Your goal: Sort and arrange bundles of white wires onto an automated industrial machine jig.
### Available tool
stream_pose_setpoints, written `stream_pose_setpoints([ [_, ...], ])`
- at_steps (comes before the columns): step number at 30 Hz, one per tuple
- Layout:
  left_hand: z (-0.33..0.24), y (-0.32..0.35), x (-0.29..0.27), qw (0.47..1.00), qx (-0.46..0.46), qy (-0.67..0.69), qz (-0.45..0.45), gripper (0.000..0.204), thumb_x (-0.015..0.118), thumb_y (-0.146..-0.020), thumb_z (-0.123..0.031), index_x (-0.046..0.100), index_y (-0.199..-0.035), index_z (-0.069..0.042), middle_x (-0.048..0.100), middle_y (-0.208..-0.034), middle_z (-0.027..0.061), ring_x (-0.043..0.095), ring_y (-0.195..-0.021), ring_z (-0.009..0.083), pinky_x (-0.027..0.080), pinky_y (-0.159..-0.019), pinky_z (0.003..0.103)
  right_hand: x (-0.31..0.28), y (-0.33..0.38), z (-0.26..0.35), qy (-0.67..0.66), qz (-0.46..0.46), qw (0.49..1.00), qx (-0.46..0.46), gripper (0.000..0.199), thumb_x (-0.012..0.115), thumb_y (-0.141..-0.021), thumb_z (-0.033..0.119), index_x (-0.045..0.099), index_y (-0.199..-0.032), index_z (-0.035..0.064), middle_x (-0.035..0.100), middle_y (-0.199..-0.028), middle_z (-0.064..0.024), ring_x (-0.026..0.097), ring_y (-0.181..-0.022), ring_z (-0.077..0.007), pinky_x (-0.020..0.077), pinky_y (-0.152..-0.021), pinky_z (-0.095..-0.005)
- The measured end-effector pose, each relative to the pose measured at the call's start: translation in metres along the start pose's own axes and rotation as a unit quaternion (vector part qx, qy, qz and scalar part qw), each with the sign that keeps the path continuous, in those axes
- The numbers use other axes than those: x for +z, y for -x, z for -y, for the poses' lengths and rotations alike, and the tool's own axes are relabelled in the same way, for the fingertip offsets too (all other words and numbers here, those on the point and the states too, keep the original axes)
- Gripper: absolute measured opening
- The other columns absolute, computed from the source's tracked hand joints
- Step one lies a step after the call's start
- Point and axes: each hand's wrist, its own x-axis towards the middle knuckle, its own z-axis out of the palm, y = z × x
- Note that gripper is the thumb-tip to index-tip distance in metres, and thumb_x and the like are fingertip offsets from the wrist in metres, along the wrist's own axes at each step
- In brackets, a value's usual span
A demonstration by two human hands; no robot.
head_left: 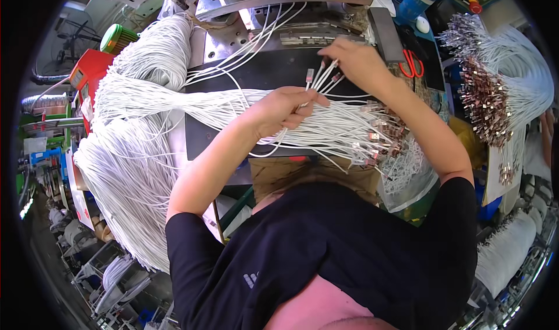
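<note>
A cable bundle (174,103) is laid across the surface (244,74) left of the left grip (285,110); scissors (412,64) are placed right of the right grip (355,59).

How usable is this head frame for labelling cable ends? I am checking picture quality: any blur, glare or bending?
Head view: strong fisheye bending with a black rim, so edges curve. Light is even and bright; the left hand and right hand with the few white cables they hold are fairly sharp. Metal connector tips glint at right; a bright window glares top left.
</note>
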Motion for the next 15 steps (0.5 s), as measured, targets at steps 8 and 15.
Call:
stream_pose_setpoints([
  [8, -0.019, -0.023, -0.003, 0.999, 0.044, -0.012, -0.015, 0.031, 0.049, -0.105, -0.025, 0.06, -0.117, 0.002, 0.051, -0.071, -0.0011, 0.03, -0.05, 0.0041, 0.021, -0.045, 0.022, 0.015, -0.015, -0.006, -0.643, -0.193, 0.734, 0.102, 0.035, 0.061, -0.094, 0.012, 0.062, -0.13, 0.0097, 0.067, -0.116, -0.0112, 0.066, -0.105, -0.0246, 0.0505, -0.09, -0.0362],
  [15, -0.023, -0.056, -0.005, 0.989, 0.097, -0.061, -0.092, 0.031, 0.054, -0.103, -0.02, 0.058, -0.123, 0.003, 0.069, -0.096, 0.0109, 0.037, -0.053, 0.0046, 0.027, -0.045, 0.02, 0.017, -0.005, -0.007, -0.428, -0.134, 0.877, 0.17, 0.036, 0.054, -0.099, 0.033, 0.068, -0.112, 0.0026, 0.068, -0.101, -0.0151, 0.066, -0.096, -0.0307, 0.0519, -0.086, -0.0387],
])
